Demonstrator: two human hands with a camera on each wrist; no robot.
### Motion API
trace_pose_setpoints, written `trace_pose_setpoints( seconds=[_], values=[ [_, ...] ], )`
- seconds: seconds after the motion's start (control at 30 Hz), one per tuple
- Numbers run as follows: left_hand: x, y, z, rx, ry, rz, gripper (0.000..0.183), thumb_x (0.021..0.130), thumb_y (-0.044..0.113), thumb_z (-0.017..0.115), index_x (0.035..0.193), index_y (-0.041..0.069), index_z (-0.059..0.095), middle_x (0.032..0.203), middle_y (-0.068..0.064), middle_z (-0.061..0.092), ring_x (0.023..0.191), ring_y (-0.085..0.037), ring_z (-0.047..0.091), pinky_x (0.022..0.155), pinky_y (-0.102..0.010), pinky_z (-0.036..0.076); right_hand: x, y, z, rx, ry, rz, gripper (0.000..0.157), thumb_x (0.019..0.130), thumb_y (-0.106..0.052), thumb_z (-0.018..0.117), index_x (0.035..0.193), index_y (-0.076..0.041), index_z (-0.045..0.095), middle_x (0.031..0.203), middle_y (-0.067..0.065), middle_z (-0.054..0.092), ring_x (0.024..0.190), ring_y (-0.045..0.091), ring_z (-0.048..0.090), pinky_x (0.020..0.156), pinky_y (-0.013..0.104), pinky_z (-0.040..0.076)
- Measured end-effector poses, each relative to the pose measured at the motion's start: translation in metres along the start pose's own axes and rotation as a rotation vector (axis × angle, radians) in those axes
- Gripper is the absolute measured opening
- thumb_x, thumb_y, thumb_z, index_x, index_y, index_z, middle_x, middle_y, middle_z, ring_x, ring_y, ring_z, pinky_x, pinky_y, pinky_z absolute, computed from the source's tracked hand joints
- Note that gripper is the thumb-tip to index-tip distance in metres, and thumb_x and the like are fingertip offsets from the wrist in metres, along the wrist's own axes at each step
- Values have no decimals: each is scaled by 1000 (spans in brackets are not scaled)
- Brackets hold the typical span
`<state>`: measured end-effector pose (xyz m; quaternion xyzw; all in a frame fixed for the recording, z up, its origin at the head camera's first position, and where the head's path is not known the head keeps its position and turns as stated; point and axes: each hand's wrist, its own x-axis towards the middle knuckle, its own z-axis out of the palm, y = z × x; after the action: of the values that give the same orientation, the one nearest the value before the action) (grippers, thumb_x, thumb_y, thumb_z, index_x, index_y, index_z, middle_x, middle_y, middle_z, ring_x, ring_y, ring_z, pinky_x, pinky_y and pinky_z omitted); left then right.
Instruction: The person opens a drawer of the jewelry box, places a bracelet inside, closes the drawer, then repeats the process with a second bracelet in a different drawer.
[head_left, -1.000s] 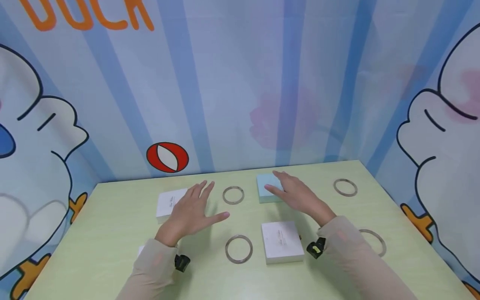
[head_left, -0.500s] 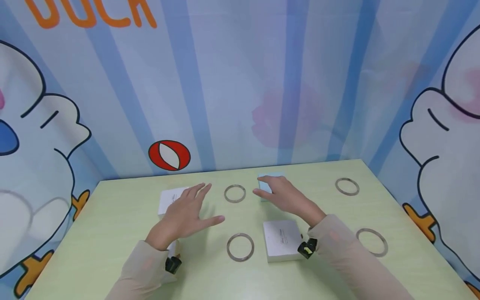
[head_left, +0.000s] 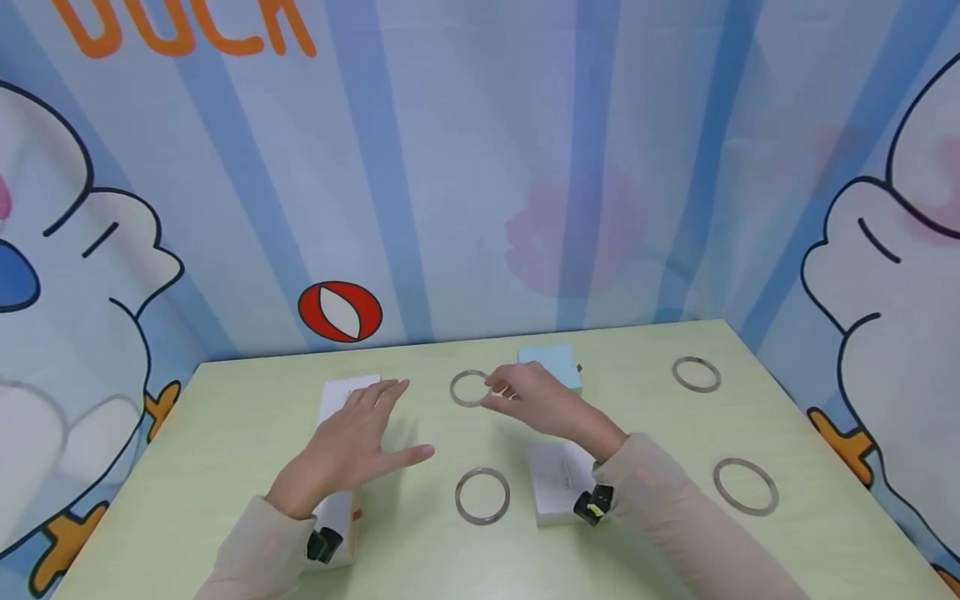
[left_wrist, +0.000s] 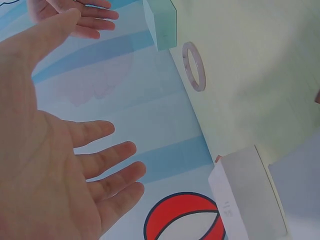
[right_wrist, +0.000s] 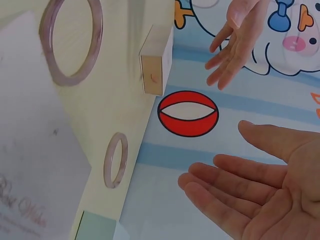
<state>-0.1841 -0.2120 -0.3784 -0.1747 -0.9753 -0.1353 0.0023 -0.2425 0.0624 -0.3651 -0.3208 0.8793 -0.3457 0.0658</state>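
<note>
My right hand [head_left: 536,400] hovers with bent fingers beside the far middle bangle [head_left: 453,393], overlapping its right edge in the head view. The right wrist view shows that hand's fingers parted from the thumb with nothing between them. My left hand [head_left: 341,446] hangs spread above the left side of the table, over the far left white box [head_left: 347,389] and the near left white box [head_left: 335,540]. Its palm holds nothing in the left wrist view. A nearer bangle [head_left: 458,497] lies flat between the hands. Below my right wrist sits the middle white box [head_left: 555,483], partly hidden.
A light blue box [head_left: 551,360] stands at the table's back, behind my right hand. Two more bangles lie on the right, a far one [head_left: 675,371] and a near one [head_left: 717,479]. A printed cloth [head_left: 480,167] rises behind the pale table [head_left: 630,375].
My right hand has moved left from over the blue box to the far middle bangle, its fingers bending more. My left hand has shifted left and nearer, uncovering more of the near left box.
</note>
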Motion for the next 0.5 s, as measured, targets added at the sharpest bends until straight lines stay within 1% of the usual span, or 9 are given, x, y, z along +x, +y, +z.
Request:
trace_pose_setpoints(
  seconds=[0.13, 0.3, 0.4, 0.5],
  values=[
    [-6, -3, 0, -2, -2, -6, 101, 82, 79, 54, 153, 9, 36, 153, -14, 39, 138, -36, 36, 94, -61, 46, 3, -5, 6, 26, -25, 5, 31, 98, -17, 66, 120, 6, 65, 106, 12, 71, 99, 23, 67, 82, 32, 55],
    [-10, -6, 1, 16, -3, -6, 102, 82, 81, 53, 153, 9, 37, 152, -14, 41, 136, -35, 38, 94, -60, 47, 5, -10, 15, 50, -39, -30, 26, 96, -12, 68, 115, 6, 67, 99, 10, 72, 93, 21, 68, 79, 28, 55],
    [-12, -7, -1, 7, -18, 2, 103, 82, 81, 52, 152, 8, 38, 151, -15, 41, 135, -36, 39, 95, -61, 46, 6, -13, 21, 57, -46, -44, 19, 94, -9, 70, 109, 4, 69, 94, 8, 72, 88, 18, 68, 76, 26, 54],
    [-15, -8, -2, 3, -36, -6, 104, 81, 82, 52, 152, 8, 38, 150, -15, 42, 135, -36, 40, 96, -61, 45, 6, -18, 28, 45, -60, -41, 12, 94, -9, 70, 101, 1, 71, 89, 5, 71, 83, 16, 67, 73, 26, 54]
  ],
)
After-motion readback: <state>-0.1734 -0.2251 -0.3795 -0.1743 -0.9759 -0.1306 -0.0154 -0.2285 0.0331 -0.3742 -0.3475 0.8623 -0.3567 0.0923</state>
